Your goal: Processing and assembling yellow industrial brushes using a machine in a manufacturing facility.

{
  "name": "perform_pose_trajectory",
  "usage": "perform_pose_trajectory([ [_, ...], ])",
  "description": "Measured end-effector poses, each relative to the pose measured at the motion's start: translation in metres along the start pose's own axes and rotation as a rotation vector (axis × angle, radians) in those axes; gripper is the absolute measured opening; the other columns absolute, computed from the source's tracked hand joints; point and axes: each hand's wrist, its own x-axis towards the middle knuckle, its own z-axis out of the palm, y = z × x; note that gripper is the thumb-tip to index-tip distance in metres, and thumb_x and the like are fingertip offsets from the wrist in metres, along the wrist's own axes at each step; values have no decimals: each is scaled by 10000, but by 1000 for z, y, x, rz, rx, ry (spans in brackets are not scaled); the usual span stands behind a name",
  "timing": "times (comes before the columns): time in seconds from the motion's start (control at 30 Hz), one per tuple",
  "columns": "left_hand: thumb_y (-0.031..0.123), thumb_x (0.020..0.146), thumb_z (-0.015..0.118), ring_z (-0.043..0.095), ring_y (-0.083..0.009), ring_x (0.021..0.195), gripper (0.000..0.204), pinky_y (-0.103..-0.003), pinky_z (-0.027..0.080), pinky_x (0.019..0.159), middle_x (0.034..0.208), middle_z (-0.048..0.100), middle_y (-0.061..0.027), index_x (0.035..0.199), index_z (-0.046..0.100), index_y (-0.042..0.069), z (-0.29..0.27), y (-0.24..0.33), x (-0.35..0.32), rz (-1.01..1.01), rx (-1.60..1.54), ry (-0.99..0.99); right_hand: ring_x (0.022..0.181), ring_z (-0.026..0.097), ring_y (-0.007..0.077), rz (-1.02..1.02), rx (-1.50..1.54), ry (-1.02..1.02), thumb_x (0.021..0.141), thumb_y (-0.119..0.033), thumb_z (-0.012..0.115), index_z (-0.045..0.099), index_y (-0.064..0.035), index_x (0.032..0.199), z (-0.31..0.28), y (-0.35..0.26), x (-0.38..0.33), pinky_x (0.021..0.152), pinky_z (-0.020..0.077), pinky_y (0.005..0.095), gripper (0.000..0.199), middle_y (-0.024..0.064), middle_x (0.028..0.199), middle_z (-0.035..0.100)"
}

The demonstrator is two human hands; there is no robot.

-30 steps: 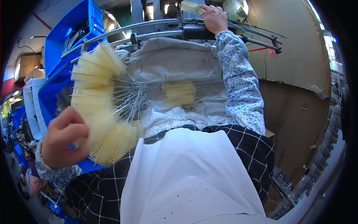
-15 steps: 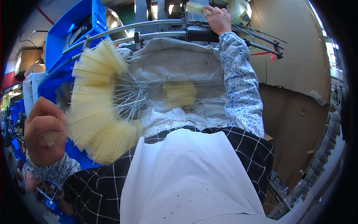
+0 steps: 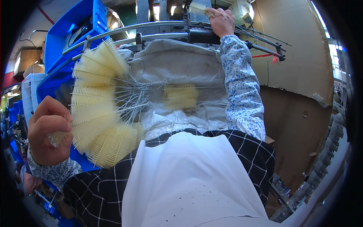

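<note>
- My left hand (image 3: 49, 132) is curled into a fist at the lower left, pinching a small pale brush (image 3: 56, 138) between the thumb and the bent fingers; only a short bit of its bristles shows.
- Just to the right of that hand, a big fan of cream-coloured bottle brushes (image 3: 96, 109) spreads out, bristle heads outward and thin wire stems (image 3: 130, 100) meeting toward the middle. The fan lies over the edge of a blue plastic bin (image 3: 75, 28).
- I cannot tell whether the fist touches the fan or just sits close beside it.
- My right hand (image 3: 222, 20) is stretched far forward at the top, closed around another brush (image 3: 198, 8) whose bristled end pokes up and to the left of the fingers.
- That hand sits right at the machine (image 3: 170, 15), above a curved metal bar (image 3: 151, 26) that runs across the top of the work area.
- Under the bar hangs a grey cloth sack (image 3: 177, 64), wrinkled and open toward me, with a small bundle of brushes (image 3: 180, 96) lying in it.
- My right sleeve (image 3: 242, 87), blue-flowered, crosses the right side of the sack.
- A brown cardboard sheet (image 3: 298, 56) stands to the right.
- A white apron (image 3: 189, 181) over a black checked shirt fills the bottom.
</note>
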Motion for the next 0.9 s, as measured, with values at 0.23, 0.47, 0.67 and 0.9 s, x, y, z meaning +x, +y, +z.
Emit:
perform_pose_trajectory([
  [0.23, -17, 514, 553, 449, -165, 579, 270, -245, 363, 516, 706, 460, -118, 760, 479, 66, 2, -1, 0, 7, 0, 0, 848, 466, 205, 10, 15, -95, 775, -281, 467, 546, -270, 1013, 5, -3, 3, 762, 354, 357, 251, 1, 849, 546],
  [0.47, -29, 511, 548, 453, -167, 589, 275, -245, 368, 526, 716, 458, -115, 762, 478, 63, 3, -2, 5, 12, -17, -27, 872, 467, 214, 4, 30, -158, 777, -306, 463, 537, -239, 1028, 2, -3, 6, 779, 352, 376, 270, 2, 890, 552],
  [0.67, -37, 514, 546, 462, -173, 599, 281, -254, 380, 528, 724, 459, -116, 770, 481, 59, 6, 3, 14, 20, -27, -63, 1058, 320, 204, -17, -21, -285, 759, -220, 446, 517, -245, 1028, -6, -18, 28, 848, 224, 420, 279, 42, 1017, 469],
  [0.9, -35, 508, 551, 466, -174, 596, 291, -252, 382, 529, 727, 460, -116, 776, 486, 60, 2, 0, 11, 18, -1, -57, 998, 414, 229, 90, -156, 137, 750, -252, 477, 516, -166, 1028, -7, 15, 1, 799, 329, 435, 293, 45, 992, 519],
])
